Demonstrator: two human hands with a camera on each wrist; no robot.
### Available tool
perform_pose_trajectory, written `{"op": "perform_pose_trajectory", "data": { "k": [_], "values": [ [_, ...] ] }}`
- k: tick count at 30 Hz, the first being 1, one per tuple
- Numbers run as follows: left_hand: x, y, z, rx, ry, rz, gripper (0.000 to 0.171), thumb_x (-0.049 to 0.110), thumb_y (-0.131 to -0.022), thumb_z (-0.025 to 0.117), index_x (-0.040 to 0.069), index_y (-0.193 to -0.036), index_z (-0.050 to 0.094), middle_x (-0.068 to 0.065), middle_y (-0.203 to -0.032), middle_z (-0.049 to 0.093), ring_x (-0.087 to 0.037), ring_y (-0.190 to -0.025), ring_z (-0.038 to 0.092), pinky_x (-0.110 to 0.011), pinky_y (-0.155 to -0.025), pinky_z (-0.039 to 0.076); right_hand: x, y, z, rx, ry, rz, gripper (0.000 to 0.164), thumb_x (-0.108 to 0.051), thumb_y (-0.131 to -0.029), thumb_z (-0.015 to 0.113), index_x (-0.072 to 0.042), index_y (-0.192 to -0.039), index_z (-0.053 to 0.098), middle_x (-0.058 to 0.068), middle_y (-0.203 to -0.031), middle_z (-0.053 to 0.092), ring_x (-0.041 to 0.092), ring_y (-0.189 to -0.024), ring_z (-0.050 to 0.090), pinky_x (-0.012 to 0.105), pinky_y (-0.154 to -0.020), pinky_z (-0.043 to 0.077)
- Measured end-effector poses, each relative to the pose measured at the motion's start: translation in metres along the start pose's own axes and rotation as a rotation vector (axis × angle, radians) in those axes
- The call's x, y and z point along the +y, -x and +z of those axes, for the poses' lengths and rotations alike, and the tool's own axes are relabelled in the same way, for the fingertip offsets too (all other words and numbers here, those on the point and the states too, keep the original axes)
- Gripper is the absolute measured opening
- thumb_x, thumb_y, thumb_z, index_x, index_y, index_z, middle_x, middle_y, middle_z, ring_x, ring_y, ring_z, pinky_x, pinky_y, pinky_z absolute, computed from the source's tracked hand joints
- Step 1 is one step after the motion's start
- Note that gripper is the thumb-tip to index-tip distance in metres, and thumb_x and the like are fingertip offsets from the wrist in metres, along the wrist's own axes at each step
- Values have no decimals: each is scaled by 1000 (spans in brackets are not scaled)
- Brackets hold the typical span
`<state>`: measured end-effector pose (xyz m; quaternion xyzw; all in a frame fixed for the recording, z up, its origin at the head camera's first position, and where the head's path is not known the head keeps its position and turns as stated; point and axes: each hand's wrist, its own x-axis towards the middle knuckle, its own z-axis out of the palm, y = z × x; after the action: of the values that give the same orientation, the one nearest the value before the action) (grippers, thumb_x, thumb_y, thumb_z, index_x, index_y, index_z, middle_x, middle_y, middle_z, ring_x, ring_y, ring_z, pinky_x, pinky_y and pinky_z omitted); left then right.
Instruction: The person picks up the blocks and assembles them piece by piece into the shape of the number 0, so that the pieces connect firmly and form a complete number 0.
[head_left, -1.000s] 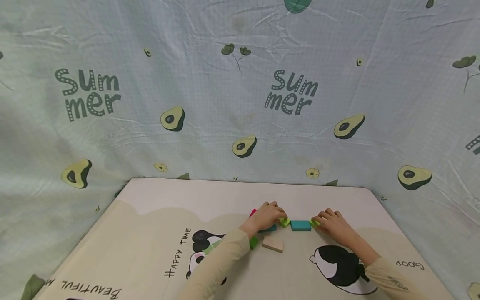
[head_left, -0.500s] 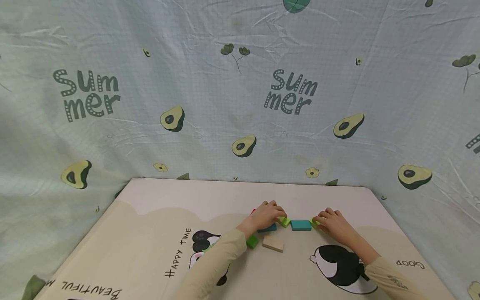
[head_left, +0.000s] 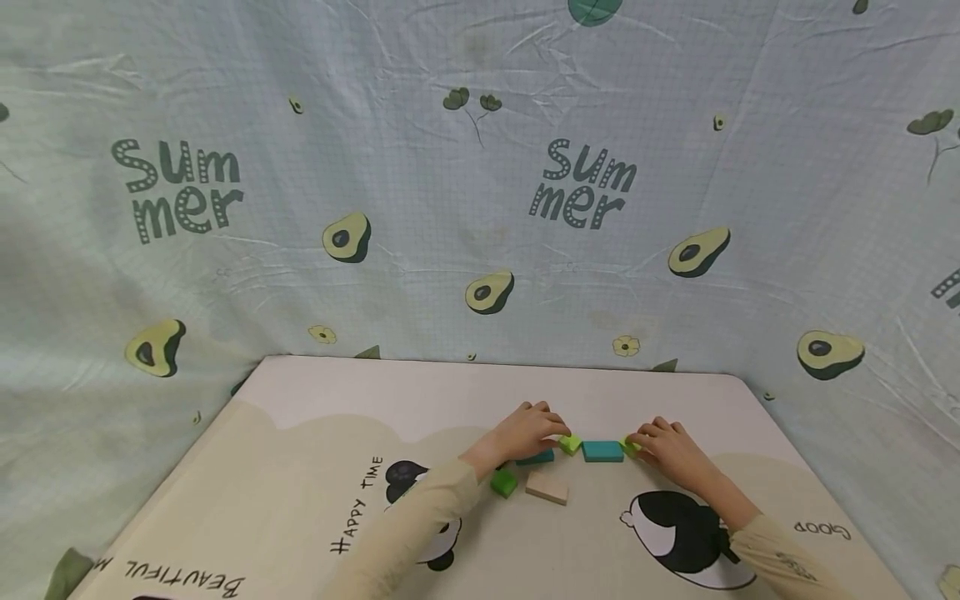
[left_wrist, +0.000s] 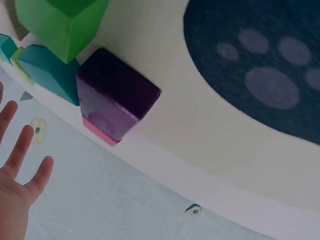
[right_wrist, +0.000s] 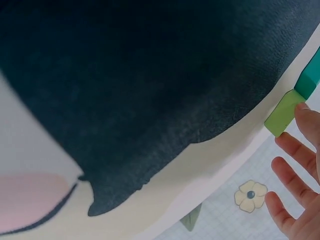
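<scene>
In the head view, a light green block (head_left: 570, 444) and another at the right end (head_left: 627, 447) flank a teal block (head_left: 603, 451), all in a row. My right hand (head_left: 671, 454) pinches the right-end light green block (right_wrist: 284, 113) between thumb and index finger; its other fingers are spread. My left hand (head_left: 523, 433) is over the left part of the row, fingertips close to the left light green block. Its visible fingers (left_wrist: 20, 150) are spread apart in the left wrist view. Partly under this hand lies a second teal block (head_left: 536, 457).
Nearer the person lie a green block (head_left: 503, 482) and a plain wooden block (head_left: 547, 487). A purple block (left_wrist: 110, 95) stands beside a pink one (left_wrist: 102, 132) in the left wrist view. The table (head_left: 300, 467) is bounded behind by a printed cloth (head_left: 412, 250).
My left hand has drawn slightly to the left, its fingertips coming off the left light green block and its forearm sliding left. The right hand stays at its block.
</scene>
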<state>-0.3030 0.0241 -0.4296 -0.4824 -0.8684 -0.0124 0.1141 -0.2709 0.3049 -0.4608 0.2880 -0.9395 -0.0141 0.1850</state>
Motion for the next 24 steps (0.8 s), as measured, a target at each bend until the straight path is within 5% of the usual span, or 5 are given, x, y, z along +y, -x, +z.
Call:
{"op": "perform_pose_trajectory", "data": {
  "k": [7,24],
  "values": [
    [1,11,-13,16,4,44,27,28,-86,57,24,-113,61,11,-112,62,-9,-96,52,-26,-77,43,0,-1,-3,30,-19,-12,19,-11,-67,74,-16,-84,68,-4,-78,59,14,-76,48,34,-64,38],
    [-6,59,-35,45,-13,70,25,28,-87,56,23,-110,63,6,-102,63,-12,-95,52,-31,-82,43,3,-6,-4,-65,-55,50,19,-15,-70,72,-19,-88,67,-6,-81,62,15,-79,50,36,-66,39]
  ]
}}
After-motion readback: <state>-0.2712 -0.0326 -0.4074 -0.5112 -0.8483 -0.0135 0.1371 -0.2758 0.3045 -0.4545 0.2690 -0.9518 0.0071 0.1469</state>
